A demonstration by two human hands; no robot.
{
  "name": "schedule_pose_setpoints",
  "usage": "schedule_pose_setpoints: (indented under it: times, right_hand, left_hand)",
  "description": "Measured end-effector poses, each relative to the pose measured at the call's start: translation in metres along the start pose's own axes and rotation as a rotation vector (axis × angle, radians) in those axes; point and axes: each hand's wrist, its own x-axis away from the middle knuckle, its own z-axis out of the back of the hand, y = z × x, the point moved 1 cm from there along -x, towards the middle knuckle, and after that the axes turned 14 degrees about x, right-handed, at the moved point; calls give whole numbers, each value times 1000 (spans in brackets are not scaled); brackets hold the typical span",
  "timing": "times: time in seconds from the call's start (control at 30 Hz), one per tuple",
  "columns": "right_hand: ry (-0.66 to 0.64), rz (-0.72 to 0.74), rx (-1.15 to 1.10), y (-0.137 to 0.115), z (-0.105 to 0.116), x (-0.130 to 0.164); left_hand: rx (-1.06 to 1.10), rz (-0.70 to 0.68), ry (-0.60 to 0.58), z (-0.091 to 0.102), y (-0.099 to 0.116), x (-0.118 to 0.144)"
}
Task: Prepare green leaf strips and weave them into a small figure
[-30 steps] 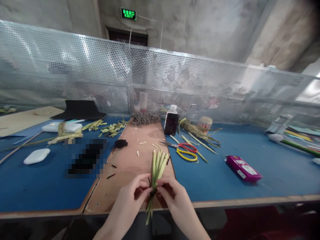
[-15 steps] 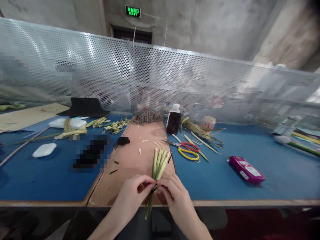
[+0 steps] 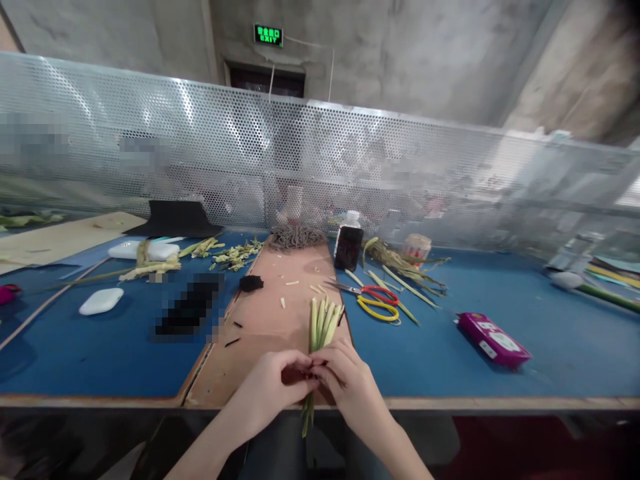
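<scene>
My left hand (image 3: 273, 383) and my right hand (image 3: 346, 380) meet over a bundle of green leaf strips (image 3: 321, 325) at the near edge of the brown board (image 3: 280, 313). Both hands pinch the bundle where a thin dark tie wraps it; the tie itself is mostly hidden by my fingers. The strips fan out away from me, and their lower ends hang past the table's edge.
Scissors with red and yellow handles (image 3: 374, 301) lie right of the bundle. Behind them stand a dark bottle (image 3: 347, 242) and loose leaves (image 3: 400, 267). A pink box (image 3: 490, 340) lies on the blue table (image 3: 500, 313). A perforated metal screen (image 3: 320, 160) closes the back.
My hands have drawn closer together around the bundle and shifted slightly right. The view has drifted a little to the left.
</scene>
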Motion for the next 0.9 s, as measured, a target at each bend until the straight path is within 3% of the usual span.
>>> schedule_pose_setpoints:
  times: [0.3,0.5,0.63,0.9]
  right_hand:
    - [18,-132,-115,5,6,-4]
    - [-123,-72,-86,4,12,-4]
    - [-89,-106,16,-1,11,-1]
    - [-54,-14,278,-2,1,12]
  left_hand:
    - [-107,-50,87,0,1,-2]
    - [-95,-72,82,4,2,-1]
    - [-97,-53,74,6,3,-1]
    - [-59,-74,44,6,-1,-1]
